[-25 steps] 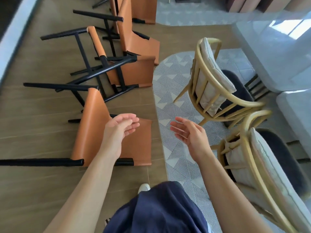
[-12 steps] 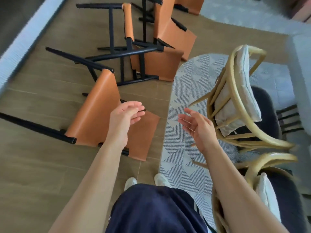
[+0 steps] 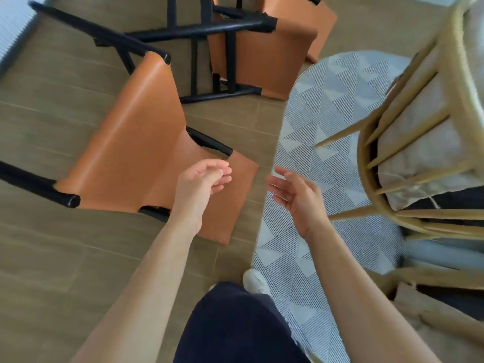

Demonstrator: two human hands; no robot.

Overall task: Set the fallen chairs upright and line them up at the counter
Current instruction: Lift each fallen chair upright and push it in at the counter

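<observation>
Dark garment (image 3: 235, 328) and a white shoe (image 3: 255, 281) are seen at the bottom, the shoe at the edge of the patterned rug (image 3: 322, 106). Both bare forearms are held forward. Left grip (image 3: 201, 183): fingers loosely curled and apart, nothing held, positioned over the near corner of the nearest fallen chair (image 3: 125, 158); contact cannot be told. Right grip (image 3: 298, 197): fingers spread, palm turned left, nothing held, positioned over the rug's left edge.

The nearest fallen chair, orange with black legs, is laid on its side on the wood floor (image 3: 52, 244), just left of the rug's edge, legs pointed left. Just beyond it a second fallen chair (image 3: 262, 53) is laid on the floor, its black frame toward the first. Right of the hands, a pale wooden chair (image 3: 408, 121) with a cushion (image 3: 419, 153) is stood on the rug. Another wooden chair (image 3: 432, 279) is seen at lower right, blurred.
</observation>
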